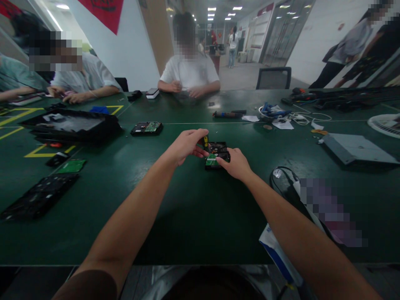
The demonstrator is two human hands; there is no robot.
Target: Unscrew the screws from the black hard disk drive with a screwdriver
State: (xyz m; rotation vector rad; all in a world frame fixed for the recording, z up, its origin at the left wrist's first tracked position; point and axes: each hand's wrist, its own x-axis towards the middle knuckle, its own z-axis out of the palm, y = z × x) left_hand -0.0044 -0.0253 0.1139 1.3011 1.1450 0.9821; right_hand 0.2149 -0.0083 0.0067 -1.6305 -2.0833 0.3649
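Observation:
On the green table in front of me lies a hard drive, black, with a green circuit board on its near part. My left hand grips the black and yellow handle of a screwdriver, held upright over the drive's left side. Its tip is hidden, so I cannot tell whether it touches a screw. From the right, my right hand holds the drive, with the thumb on top near the board and the fingers along the right edge.
Another drive lies farther back left. A black bin, a loose green board and a black frame are at left. Right are a metal box, cables and a pouch. A person sits opposite.

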